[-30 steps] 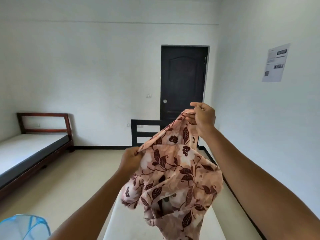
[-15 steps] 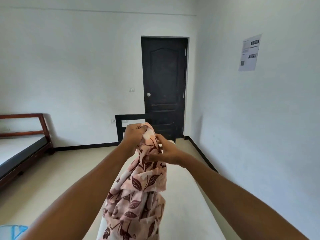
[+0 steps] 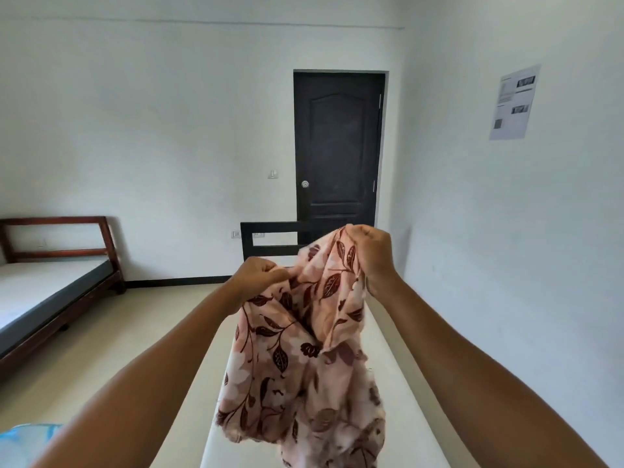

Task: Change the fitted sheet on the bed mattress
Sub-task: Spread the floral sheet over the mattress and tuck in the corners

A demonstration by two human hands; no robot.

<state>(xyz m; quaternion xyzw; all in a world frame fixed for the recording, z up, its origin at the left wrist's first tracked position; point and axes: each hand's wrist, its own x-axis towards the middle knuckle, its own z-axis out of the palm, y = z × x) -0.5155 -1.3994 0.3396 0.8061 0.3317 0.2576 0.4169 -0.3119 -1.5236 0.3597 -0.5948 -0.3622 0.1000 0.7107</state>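
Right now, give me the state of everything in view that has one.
floral sheet, bunched, held up over the mattress, not fitted.
left hand, gripping the sheet near its top.
right hand, gripping the sheet near its top, higher up.
mattress, bare.
door, closed.

We note the pale pink floral fabric sheet: a blush ground with dark maroon leaves, vines and small blossoms, and faded whitish blooms between them. The plain bare mattress is cream-white. The painted walls are white and the panelled door is black with a silver round knob. The open-framed headboard is black. We record a reddish-brown wooden bed frame. Its second mattress is white on top and grey along the side. The smooth floor is beige, with a black skirting strip. The white paper notice has grey and black printed blocks.
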